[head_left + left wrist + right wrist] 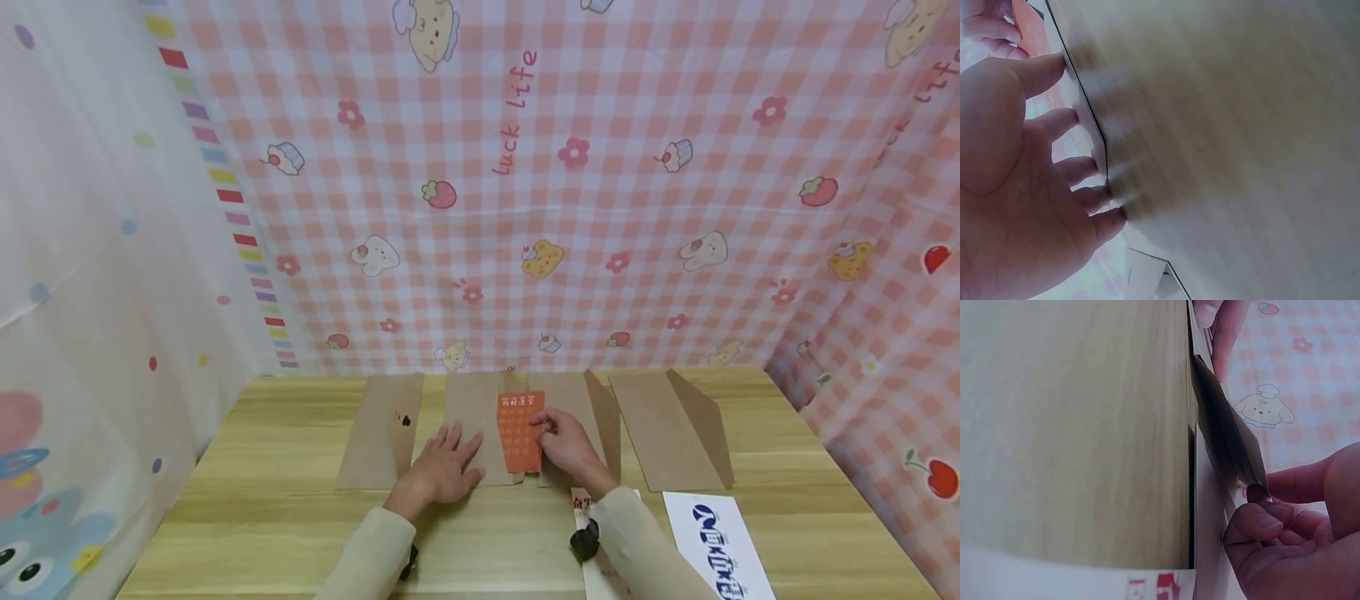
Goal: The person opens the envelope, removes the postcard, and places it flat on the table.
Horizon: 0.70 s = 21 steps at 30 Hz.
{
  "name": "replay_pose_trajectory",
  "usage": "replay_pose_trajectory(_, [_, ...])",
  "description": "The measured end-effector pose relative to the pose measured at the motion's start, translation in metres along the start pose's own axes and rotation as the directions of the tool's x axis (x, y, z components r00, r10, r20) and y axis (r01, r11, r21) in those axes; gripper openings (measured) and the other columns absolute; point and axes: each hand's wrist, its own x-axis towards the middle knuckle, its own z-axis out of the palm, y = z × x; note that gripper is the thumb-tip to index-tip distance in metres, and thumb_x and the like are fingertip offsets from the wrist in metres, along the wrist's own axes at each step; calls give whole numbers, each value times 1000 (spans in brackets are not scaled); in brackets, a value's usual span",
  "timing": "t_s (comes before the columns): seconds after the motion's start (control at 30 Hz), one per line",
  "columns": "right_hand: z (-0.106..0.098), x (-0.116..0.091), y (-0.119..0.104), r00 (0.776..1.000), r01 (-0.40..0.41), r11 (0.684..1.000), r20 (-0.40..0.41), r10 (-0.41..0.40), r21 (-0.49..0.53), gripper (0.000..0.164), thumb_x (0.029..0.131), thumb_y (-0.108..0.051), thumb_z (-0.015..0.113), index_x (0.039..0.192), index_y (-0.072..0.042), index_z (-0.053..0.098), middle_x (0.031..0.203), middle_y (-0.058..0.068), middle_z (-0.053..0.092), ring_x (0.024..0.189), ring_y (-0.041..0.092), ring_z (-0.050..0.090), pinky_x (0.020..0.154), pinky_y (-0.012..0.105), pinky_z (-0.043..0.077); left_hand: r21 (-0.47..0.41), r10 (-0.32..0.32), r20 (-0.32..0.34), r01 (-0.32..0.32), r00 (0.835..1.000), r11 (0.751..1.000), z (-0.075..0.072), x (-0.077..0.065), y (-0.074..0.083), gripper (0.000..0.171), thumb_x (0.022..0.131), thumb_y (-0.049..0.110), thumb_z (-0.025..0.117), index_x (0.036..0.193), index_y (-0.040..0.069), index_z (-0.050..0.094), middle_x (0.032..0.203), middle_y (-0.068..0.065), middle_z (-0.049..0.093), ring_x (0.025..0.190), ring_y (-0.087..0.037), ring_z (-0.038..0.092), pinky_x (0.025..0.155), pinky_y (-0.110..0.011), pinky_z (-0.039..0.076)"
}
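Note:
Several brown kraft envelopes lie in a row on the wooden table. My left hand [442, 472] rests with spread fingers on the left part of the second envelope [474, 408]; the left wrist view shows its fingertips [1110, 220] along the paper's edge. My right hand [567, 442] pinches the right edge of an orange card [519, 433] with pale printed writing, which lies over that envelope's right side. In the right wrist view a raised brown flap [1229, 425] is at the pinching thumb and fingers. Whether the card is partly inside the envelope, I cannot tell.
On the left is an envelope [378, 433] with a small dark mark; to the right are two more envelopes [566, 400] [652, 425] with flaps unfolded. A white card [712, 533] with blue lettering and a cream card [600, 579] partly under my right forearm lie nearer me.

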Motion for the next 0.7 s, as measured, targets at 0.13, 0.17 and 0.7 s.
replay_pose_trajectory(0.13, [-3,-3,1,1000,-4,1000,14,4,1,21,87,3,57,105,-3,67,87,7,55,80,19,50,70,31,40,1,-2,0,2,1000,1000,1,-1,0,60,103,41,47,156,16,33,164,-20,15,151,-40,9,120,-56,15])
replay_pose_trajectory(0.17, [-4,-3,1,1000,-7,1000,17,7,-3,21,88,3,57,105,-4,67,87,6,55,81,19,50,69,31,40,2,-1,-1,1,1000,1000,1,-1,0,60,103,41,48,156,16,34,164,-20,15,151,-40,9,120,-56,15])
replay_pose_trajectory(0.7, [-19,-9,4,1000,3,1000,-7,-3,25,21,88,2,60,106,-4,68,86,4,55,79,18,51,65,29,42,28,12,-6,-11,1000,1000,0,-1,0,60,103,41,47,156,15,33,163,-20,16,151,-41,11,119,-56,16])
